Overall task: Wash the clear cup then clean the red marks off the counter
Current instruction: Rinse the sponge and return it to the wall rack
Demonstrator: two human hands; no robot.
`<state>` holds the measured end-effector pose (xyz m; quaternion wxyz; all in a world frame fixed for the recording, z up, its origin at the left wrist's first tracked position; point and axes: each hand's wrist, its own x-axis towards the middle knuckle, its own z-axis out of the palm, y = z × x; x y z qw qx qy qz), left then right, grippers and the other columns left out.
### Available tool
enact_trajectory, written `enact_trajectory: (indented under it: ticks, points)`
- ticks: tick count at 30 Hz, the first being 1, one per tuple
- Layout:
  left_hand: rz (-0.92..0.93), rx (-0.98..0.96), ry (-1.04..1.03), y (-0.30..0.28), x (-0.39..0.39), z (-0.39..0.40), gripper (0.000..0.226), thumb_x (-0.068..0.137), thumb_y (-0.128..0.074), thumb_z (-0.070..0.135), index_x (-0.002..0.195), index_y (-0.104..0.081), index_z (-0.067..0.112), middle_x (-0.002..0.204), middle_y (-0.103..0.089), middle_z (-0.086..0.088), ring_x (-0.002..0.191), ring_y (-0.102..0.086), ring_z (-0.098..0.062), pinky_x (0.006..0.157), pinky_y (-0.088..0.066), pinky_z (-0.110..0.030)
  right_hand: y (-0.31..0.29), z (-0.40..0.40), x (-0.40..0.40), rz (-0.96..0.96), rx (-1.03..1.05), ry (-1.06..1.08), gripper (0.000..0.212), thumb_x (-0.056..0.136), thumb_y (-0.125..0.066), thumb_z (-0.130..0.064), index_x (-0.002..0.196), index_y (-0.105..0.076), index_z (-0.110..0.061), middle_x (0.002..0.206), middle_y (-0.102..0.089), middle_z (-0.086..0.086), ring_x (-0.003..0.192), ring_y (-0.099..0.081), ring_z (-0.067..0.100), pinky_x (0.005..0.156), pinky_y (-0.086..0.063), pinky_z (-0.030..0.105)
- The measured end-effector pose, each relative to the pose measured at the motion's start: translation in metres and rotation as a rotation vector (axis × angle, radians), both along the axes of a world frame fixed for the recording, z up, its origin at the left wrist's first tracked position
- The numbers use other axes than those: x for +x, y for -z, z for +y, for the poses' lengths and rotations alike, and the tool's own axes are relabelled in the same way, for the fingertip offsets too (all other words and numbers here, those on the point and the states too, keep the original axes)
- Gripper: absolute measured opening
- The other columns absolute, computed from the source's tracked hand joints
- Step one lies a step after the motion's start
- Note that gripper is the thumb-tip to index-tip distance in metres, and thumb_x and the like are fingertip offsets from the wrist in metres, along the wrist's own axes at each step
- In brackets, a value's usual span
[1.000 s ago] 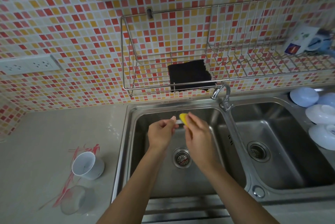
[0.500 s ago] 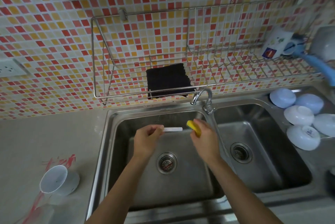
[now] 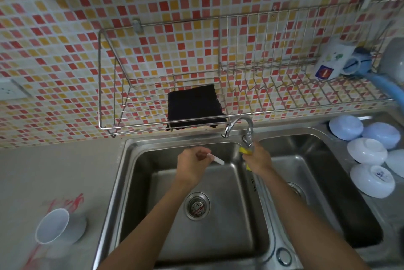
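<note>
two steel sink basins (image 3: 140, 182), five white bowls (image 3: 372, 180) upturned, left hand (image 3: 192, 166) pinching one thin white stick (image 3: 215, 158), right hand (image 3: 258, 159) gripping one yellow sponge (image 3: 244, 151) at the chrome tap (image 3: 238, 126)

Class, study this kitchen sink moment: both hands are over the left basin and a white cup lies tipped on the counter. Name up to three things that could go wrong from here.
1. The right hand grips a yellow sponge right at the tap; working the tap with a full hand could mean a sudden splash.
2. The white stick pinched in the left hand could slip into the left basin.
3. The white cup lies on its side over the red marks; it may roll or smear them.
</note>
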<state>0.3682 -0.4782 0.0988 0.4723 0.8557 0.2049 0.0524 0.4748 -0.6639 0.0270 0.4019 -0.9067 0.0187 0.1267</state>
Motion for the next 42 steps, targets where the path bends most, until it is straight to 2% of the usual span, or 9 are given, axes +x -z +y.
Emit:
enact_trajectory:
  ticks: [4, 9, 14, 19, 26, 30, 33, 39, 42]
  points:
    - [-0.028, -0.001, 0.002, 0.004, 0.012, -0.008, 0.013, 0.084, -0.077, 0.014, 0.096, -0.077, 0.011, 0.086, -0.075, -0.001, 0.075, -0.065, -0.004, 0.071, -0.048, -0.005, 0.004, 0.007, -0.004, 0.012, 0.004, -0.058, 0.067, 0.087, -0.065, -0.022, 0.146, -0.034, -0.022, 0.128, -0.059, 0.014, 0.112, -0.058, 0.035, 0.093, -0.049, 0.041]
    - [-0.015, -0.031, 0.020, 0.005, 0.025, -0.019, 0.014, 0.082, -0.077, 0.009, 0.096, -0.076, 0.008, 0.087, -0.074, -0.004, 0.078, -0.065, -0.009, 0.076, -0.051, -0.011, 0.006, 0.005, -0.005, 0.015, 0.025, -0.050, 0.071, 0.088, -0.066, -0.026, 0.149, -0.030, -0.024, 0.138, -0.053, 0.011, 0.120, -0.054, 0.034, 0.099, -0.046, 0.043]
    - [-0.016, -0.045, 0.037, 0.012, 0.036, -0.025, 0.014, 0.082, -0.076, 0.005, 0.096, -0.075, 0.006, 0.090, -0.076, -0.007, 0.074, -0.068, -0.006, 0.071, -0.051, -0.009, -0.002, -0.010, -0.013, -0.077, 0.102, 0.006, 0.067, 0.084, -0.067, -0.022, 0.144, -0.036, -0.028, 0.121, -0.064, 0.007, 0.102, -0.063, 0.029, 0.088, -0.052, 0.040]
    - [-0.022, -0.060, 0.036, 0.017, 0.047, -0.035, 0.014, 0.084, -0.074, 0.003, 0.098, -0.075, 0.002, 0.085, -0.072, -0.006, 0.059, -0.061, 0.007, 0.065, -0.049, -0.005, -0.004, -0.027, -0.024, -0.096, 0.125, 0.039, 0.076, 0.085, -0.065, -0.012, 0.151, -0.027, -0.017, 0.143, -0.048, 0.008, 0.119, -0.055, 0.030, 0.096, -0.044, 0.033]
    - [-0.041, 0.027, 0.050, 0.015, 0.043, -0.033, 0.014, 0.085, -0.075, 0.009, 0.097, -0.077, 0.014, 0.086, -0.073, 0.005, 0.074, -0.064, 0.001, 0.075, -0.049, -0.006, 0.003, -0.046, -0.037, -0.047, 0.175, 0.077, 0.079, 0.086, -0.065, -0.024, 0.152, -0.021, -0.019, 0.144, -0.048, 0.010, 0.121, -0.054, 0.029, 0.096, -0.049, 0.050]
    - [-0.061, 0.087, 0.041, 0.013, 0.039, -0.022, 0.015, 0.085, -0.075, 0.012, 0.099, -0.077, 0.016, 0.089, -0.074, 0.007, 0.072, -0.061, 0.009, 0.069, -0.047, -0.001, 0.007, -0.050, -0.043, -0.061, 0.158, 0.071, 0.075, 0.088, -0.064, -0.021, 0.151, -0.024, -0.012, 0.150, -0.039, 0.009, 0.132, -0.044, 0.028, 0.106, -0.041, 0.046]
    - [-0.059, 0.098, 0.023, 0.009, 0.046, -0.025, 0.012, 0.086, -0.074, 0.013, 0.097, -0.078, 0.012, 0.083, -0.071, 0.005, 0.068, -0.058, 0.008, 0.066, -0.043, 0.002, 0.011, -0.047, -0.043, -0.053, 0.157, 0.066, 0.073, 0.088, -0.064, -0.019, 0.151, -0.027, -0.014, 0.150, -0.040, 0.009, 0.132, -0.045, 0.028, 0.105, -0.042, 0.044]
    - [-0.032, 0.067, 0.073, 0.010, 0.050, -0.031, 0.015, 0.086, -0.074, 0.014, 0.100, -0.076, 0.010, 0.086, -0.073, 0.001, 0.077, -0.065, -0.008, 0.080, -0.053, -0.019, 0.012, -0.042, -0.042, -0.048, 0.184, 0.073, 0.072, 0.087, -0.063, -0.019, 0.150, -0.029, -0.017, 0.150, -0.039, 0.008, 0.131, -0.046, 0.029, 0.107, -0.040, 0.048]
    - [-0.065, 0.035, 0.041, 0.012, 0.046, -0.025, 0.015, 0.085, -0.075, 0.012, 0.100, -0.077, 0.012, 0.092, -0.075, 0.001, 0.077, -0.065, -0.002, 0.078, -0.051, -0.007, 0.013, -0.042, -0.043, -0.048, 0.190, 0.074, 0.070, 0.087, -0.063, -0.019, 0.149, -0.032, -0.017, 0.149, -0.041, 0.008, 0.129, -0.047, 0.029, 0.106, -0.041, 0.049]
